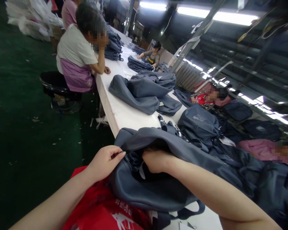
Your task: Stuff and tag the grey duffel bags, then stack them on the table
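A dark blue-grey bag lies at the table's near edge with its mouth spread wide. At the left end of that opening, my left hand pinches the bag's rim between thumb and fingers. My right hand reaches inside the bag, and its fingers are hidden by the dark lining and the upper flap. A small white tag shows in the opening beside my right hand. From the bag's lower side, a dark strap hangs over the tabletop.
More blue-grey bags are heaped farther along the white table. Other bags crowd the right side. At the left, a person sits on a black stool; several co-workers sit around the table. A red apron covers my lap.
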A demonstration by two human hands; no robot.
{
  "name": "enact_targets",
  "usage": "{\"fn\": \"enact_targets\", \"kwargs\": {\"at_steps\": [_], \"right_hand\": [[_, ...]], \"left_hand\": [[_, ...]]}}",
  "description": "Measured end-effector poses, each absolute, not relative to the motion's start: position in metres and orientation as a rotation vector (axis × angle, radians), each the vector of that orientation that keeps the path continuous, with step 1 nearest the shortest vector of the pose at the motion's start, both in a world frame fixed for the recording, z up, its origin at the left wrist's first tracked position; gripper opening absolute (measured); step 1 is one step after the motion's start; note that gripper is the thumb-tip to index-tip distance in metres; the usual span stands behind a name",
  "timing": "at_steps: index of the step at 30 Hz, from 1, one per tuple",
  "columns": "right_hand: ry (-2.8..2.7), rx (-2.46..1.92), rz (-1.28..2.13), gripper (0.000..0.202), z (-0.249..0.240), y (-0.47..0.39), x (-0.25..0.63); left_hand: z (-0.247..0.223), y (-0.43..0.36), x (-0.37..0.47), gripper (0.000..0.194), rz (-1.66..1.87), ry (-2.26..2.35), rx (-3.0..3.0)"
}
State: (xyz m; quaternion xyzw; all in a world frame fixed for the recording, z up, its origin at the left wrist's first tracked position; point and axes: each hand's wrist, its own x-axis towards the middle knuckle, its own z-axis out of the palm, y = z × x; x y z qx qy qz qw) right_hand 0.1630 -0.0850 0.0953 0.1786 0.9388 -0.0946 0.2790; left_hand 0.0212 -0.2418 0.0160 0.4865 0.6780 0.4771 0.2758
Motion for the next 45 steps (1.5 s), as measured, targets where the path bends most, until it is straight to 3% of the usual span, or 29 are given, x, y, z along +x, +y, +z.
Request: {"fn": "enact_targets", "kwargs": {"at_steps": [2,6,9,23,26,33,42,45], "right_hand": [[2.654,0.352,-0.408,0.050,0.105,-0.092,0.161],[2.887,0.182,-0.704,0.028,0.108,-0.109,0.152],[2.926,0.249,-0.731,0.033,0.098,-0.117,0.143],[2.923,0.161,-0.195,0.023,0.086,-0.127,0.138],[2.885,0.100,-0.337,0.023,0.085,-0.123,0.131],[2.566,0.155,-0.769,0.025,0.083,-0.129,0.126],[2.184,0.262,-1.020,0.007,0.062,-0.140,0.147],[2.155,0.275,-1.016,0.019,0.051,-0.137,0.149]], "left_hand": [[0.013,-0.240,0.022,0.039,1.327,1.763,1.137],[0.012,-0.238,0.022,0.037,1.457,1.675,0.798],[0.012,-0.237,0.026,0.034,1.496,1.645,0.657],[0.000,-0.242,0.021,0.038,1.644,1.500,0.556],[-0.020,-0.245,0.011,0.041,1.808,1.651,0.528],[-0.044,-0.251,0.020,0.028,1.532,1.645,0.720],[-0.056,-0.260,0.027,0.030,1.501,1.605,0.699],[-0.053,-0.259,0.031,0.032,1.557,1.510,0.556]]}}
